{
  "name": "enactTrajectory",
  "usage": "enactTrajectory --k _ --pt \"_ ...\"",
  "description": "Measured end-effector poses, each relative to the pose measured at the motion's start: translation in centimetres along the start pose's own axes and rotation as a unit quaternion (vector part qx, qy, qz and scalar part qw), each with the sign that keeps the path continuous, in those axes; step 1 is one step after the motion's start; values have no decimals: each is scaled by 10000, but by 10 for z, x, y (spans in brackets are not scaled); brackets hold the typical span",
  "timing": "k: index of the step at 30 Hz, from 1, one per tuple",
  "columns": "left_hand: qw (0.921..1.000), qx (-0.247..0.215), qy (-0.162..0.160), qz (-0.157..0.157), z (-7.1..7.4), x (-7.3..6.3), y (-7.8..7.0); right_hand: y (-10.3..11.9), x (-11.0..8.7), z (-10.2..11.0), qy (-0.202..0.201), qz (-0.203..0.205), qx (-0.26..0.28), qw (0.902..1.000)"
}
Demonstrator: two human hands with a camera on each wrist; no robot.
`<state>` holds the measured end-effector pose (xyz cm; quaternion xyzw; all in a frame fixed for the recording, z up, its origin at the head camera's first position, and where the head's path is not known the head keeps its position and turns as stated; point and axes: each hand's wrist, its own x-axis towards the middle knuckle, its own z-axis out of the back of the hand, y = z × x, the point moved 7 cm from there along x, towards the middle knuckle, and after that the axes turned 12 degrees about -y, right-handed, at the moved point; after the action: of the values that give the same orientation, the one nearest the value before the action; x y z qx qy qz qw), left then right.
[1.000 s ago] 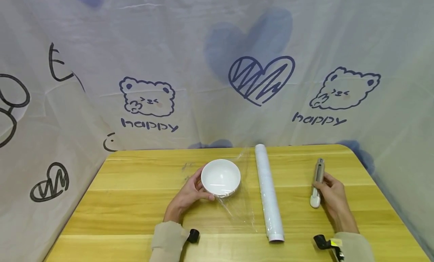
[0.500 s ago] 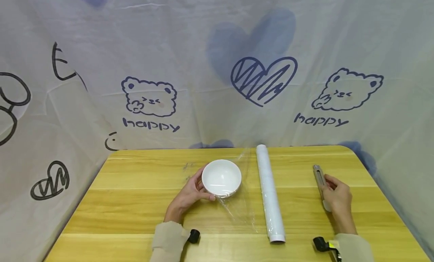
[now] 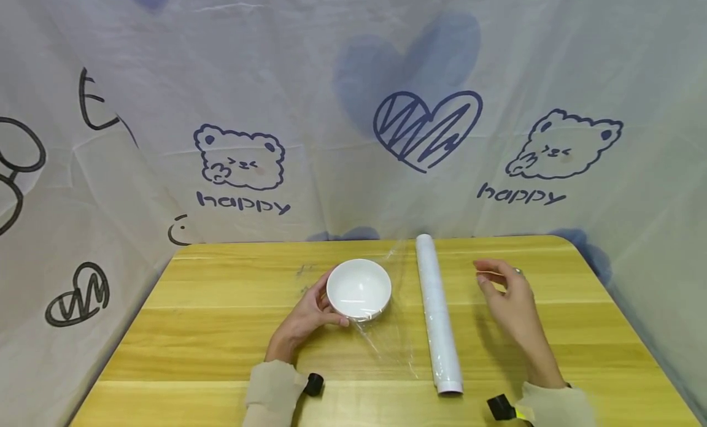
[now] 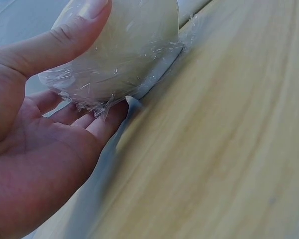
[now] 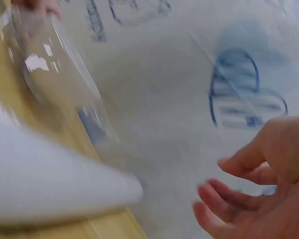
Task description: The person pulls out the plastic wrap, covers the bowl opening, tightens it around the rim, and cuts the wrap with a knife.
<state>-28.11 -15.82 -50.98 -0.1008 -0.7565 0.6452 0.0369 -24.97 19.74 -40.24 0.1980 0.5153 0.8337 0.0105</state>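
Observation:
A white bowl (image 3: 359, 289) with clear plastic wrap (image 4: 107, 82) around its side is held by my left hand (image 3: 306, 316), thumb at the near side and fingers beneath. Loose film stretches right from the bowl toward a white roll of plastic wrap (image 3: 439, 313). My right hand (image 3: 513, 304) is right of the roll, over the table, fingers loosely bent. In the right wrist view nothing shows between the thumb (image 5: 239, 162) and fingertips (image 5: 207, 194). Only a small end of the utility knife (image 3: 518, 271) peeks out beside the right knuckles; the hand hides the rest.
The wooden table (image 3: 210, 341) reaches back to a pale printed curtain (image 3: 331, 188), which also hangs along both sides. The roll lies lengthwise between the two hands, its near end toward me.
My right hand, which held the utility knife, has let go of it and moved left toward the roll, fingers now apart from the thumb. The left hand and bowl stay put.

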Motion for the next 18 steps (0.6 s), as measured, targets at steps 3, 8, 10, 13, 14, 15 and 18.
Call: enactTrajectory --k 3,8,10,13,14,15,18 --pt "10000 8 -17 12 -1 0 -1 17 -11 -27 524 -28 514 9973" --pt "10000 17 -36 12 0 -2 -1 25 -33 -74 1635 -425 1122 9792" --pt "10000 20 -15 9 0 -2 -1 26 -41 -86 2071 -472 1282 9687" --pt "10000 37 -7 14 0 -3 -1 27 -49 -96 2558 -435 1360 9561" --pt "10000 39 -8 17 -1 -3 -1 27 -51 -97 2643 -378 1304 9549" --pt "10000 38 -15 25 -1 -3 -1 26 -51 -97 2674 -340 1237 9550" --pt "10000 1 -9 32 -1 -2 -2 28 -49 -93 2564 -117 869 9626"
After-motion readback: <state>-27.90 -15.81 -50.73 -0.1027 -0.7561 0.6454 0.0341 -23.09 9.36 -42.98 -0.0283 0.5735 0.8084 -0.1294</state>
